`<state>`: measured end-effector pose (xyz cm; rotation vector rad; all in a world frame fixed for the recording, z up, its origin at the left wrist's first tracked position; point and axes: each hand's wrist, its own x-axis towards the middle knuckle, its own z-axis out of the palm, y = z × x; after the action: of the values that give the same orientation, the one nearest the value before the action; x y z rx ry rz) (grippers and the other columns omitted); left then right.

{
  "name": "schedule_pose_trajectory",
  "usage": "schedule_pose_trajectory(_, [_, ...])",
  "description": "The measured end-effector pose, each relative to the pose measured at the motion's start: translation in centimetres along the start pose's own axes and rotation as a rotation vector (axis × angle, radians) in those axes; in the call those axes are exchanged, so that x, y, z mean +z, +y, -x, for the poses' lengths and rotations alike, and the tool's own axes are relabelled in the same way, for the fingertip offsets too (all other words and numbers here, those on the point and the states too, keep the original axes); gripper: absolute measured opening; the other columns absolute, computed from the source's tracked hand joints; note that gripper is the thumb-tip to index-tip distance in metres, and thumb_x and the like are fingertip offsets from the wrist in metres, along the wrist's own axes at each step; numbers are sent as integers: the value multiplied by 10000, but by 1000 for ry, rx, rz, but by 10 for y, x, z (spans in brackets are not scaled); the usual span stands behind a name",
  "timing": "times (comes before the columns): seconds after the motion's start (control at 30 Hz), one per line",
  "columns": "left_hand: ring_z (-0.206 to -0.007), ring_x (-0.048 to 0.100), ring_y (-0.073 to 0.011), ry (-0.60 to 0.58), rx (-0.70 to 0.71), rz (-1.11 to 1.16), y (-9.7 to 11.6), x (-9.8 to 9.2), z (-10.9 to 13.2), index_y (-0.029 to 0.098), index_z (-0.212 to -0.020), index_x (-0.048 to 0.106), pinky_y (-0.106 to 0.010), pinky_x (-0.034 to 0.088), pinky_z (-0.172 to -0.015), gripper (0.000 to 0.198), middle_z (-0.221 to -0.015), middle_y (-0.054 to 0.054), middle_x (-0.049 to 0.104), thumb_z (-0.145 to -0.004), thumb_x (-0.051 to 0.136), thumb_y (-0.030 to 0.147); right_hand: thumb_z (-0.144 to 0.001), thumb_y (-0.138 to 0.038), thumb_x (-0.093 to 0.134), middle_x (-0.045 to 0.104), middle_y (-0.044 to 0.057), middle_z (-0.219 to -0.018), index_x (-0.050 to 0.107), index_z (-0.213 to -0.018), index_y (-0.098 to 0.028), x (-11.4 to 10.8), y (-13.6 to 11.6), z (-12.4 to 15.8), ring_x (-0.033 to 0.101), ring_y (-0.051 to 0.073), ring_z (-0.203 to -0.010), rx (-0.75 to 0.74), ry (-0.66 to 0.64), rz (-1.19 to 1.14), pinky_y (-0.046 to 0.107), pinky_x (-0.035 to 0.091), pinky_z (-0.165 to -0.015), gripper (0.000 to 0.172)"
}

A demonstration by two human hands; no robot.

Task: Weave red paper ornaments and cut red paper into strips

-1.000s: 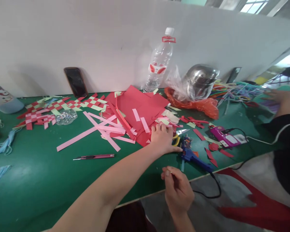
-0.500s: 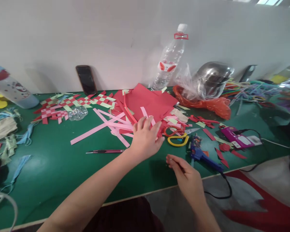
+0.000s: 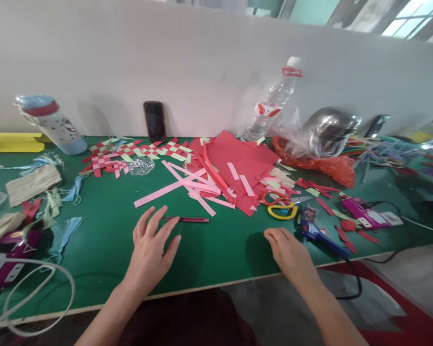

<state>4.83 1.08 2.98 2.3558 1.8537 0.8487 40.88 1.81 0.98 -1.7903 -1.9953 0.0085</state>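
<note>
Craft knife [image 3: 195, 220], slim and maroon, lies flat on the green tabletop [image 3: 220, 250] on the near side of the red paper [image 3: 225, 154], its left end partly hidden behind the left hand [image 3: 157, 245]. That hand spreads wide, seemingly empty; the right hand [image 3: 286, 250], near and rightward of the red paper, pinches narrowly, and whether anything sits inside I cannot tell. Compared with half a second earlier, the left hand is off the red paper's near edge and left of it

Bare forearms [image 3: 110, 307] — dark maroon clothing [image 3: 191, 319]
</note>
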Motion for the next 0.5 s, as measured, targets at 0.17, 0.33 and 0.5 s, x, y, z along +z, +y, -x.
schedule_pose_trajectory(0.17, [-1365, 359, -338, 65, -49, -40, -26, -3, 19, 246, -1158, 642, -562, 398, -1075, 272, -1385, -106, 518, -929, 495, 243, -854, -333, 501, 720, 78, -922, 665, -870, -230, -20, 19, -69, 660, 231, -848, 73, 79, 54, 342, 476, -781, 194])
schedule_pose_trajectory(0.33, [-1354, 375, -317, 67, -65, 5, -31, 2, 23, 256, -1137, 654, -519, 433, -1063, 262, -1349, -81, 556, -921, 505, 251, -836, -233, 528, 702, 153, -972, 686, -880, -189, -41, 41, -141, 634, 245, -906, 198, 189, 146, 343, 427, -819, 169])
schedule_pose_trajectory(0.5, [-1341, 394, -318, 2, -101, -4, -29, 0, 20, 269, -1140, 657, -536, 433, -1038, 274, -1336, -74, 581, -912, 505, 264, -728, -127, 629, 716, 152, -919, 716, -758, -191, -40, 54, -176, 641, 221, -797, 224, 116, 138, 330, 433, -732, 112])
